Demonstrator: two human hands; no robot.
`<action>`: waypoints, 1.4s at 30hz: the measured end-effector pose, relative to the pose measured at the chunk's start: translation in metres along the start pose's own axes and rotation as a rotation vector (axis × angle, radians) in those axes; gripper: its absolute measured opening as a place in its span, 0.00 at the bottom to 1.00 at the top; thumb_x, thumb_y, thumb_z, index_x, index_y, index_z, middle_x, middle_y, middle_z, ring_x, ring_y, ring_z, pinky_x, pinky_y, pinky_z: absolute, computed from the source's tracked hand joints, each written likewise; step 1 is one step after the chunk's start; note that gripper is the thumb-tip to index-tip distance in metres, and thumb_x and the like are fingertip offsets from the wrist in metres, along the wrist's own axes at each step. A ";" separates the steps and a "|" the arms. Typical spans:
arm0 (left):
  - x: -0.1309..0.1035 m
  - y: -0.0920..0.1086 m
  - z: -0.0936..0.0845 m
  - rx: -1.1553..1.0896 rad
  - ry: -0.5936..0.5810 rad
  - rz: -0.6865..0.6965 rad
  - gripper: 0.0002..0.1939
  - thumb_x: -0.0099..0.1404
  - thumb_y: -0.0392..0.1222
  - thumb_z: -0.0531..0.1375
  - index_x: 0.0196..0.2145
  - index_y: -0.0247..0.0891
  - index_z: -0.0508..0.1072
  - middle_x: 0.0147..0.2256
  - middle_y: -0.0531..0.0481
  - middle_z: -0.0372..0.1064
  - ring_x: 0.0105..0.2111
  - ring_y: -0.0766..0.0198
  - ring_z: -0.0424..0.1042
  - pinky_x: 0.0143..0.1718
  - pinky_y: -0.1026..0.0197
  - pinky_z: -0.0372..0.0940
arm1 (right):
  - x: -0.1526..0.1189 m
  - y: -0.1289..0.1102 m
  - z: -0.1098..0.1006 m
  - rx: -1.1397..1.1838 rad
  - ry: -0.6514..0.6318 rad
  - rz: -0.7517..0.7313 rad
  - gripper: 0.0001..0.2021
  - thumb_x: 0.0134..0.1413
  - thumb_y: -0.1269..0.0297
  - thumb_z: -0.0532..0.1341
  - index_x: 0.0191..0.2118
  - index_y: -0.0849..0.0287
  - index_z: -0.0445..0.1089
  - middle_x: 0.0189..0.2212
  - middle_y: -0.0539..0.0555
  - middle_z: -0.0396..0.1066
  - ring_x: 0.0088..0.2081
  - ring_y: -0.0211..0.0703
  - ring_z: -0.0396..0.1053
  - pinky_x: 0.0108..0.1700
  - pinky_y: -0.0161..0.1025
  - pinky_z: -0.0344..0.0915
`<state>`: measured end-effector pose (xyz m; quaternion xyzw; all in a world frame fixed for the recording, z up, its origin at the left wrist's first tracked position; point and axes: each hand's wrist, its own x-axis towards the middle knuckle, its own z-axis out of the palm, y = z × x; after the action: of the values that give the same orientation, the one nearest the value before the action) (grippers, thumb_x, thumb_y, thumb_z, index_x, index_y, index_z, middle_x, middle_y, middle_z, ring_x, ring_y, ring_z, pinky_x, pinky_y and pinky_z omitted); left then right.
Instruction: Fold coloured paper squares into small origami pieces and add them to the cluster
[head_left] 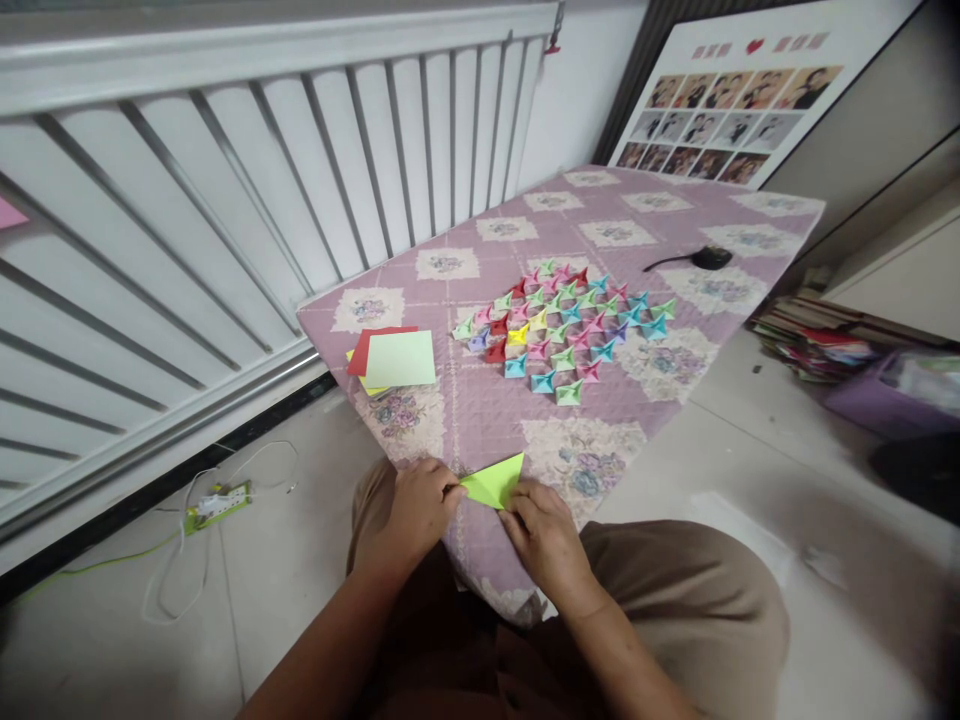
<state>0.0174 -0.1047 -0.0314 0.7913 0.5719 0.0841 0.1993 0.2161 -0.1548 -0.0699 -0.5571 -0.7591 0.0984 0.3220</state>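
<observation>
A lime-green sheet of origami paper (491, 482), partly folded, lies at the near end of the table between my two hands. My left hand (429, 497) pinches its left corner with thumb and fingers. On the lower right edge of the paper, the fingers of my right hand (541, 530) are closed on it. Farther out, several small folded paper pieces (538, 350) in many colours stand in rows. To the left sits a small stack of square paper (400, 358), pale green on top, with red and yellow sheets showing beneath.
A purple flowered cloth (487, 400) covers the table. A black object with a thin handle or cord (710, 258) lies at its right. Beyond the left edge stands a white radiator (247, 200); a power strip (219, 505) with cables is on the floor. A photo board (720, 110) leans behind.
</observation>
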 end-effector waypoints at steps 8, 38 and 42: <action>0.010 0.001 -0.007 0.063 -0.076 0.011 0.11 0.66 0.46 0.56 0.31 0.39 0.74 0.34 0.49 0.72 0.38 0.60 0.68 0.41 0.59 0.58 | 0.004 -0.004 -0.003 0.031 -0.023 0.032 0.08 0.58 0.63 0.58 0.30 0.57 0.69 0.36 0.56 0.68 0.39 0.46 0.65 0.43 0.43 0.62; 0.031 0.001 -0.012 0.194 -0.187 -0.016 0.15 0.65 0.52 0.57 0.32 0.38 0.74 0.33 0.47 0.73 0.35 0.58 0.70 0.35 0.59 0.59 | 0.019 -0.009 0.005 -0.221 -0.095 0.172 0.12 0.55 0.61 0.61 0.22 0.57 0.65 0.28 0.55 0.64 0.33 0.45 0.60 0.36 0.42 0.55; 0.032 0.002 -0.014 0.198 -0.207 -0.022 0.15 0.65 0.52 0.56 0.32 0.38 0.75 0.34 0.46 0.73 0.35 0.57 0.70 0.35 0.59 0.59 | 0.020 -0.009 0.005 -0.219 -0.097 0.174 0.14 0.55 0.61 0.60 0.21 0.57 0.65 0.28 0.55 0.63 0.32 0.45 0.59 0.36 0.42 0.54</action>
<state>0.0248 -0.0721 -0.0207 0.8052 0.5624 -0.0569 0.1791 0.2028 -0.1387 -0.0618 -0.6471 -0.7288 0.0692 0.2127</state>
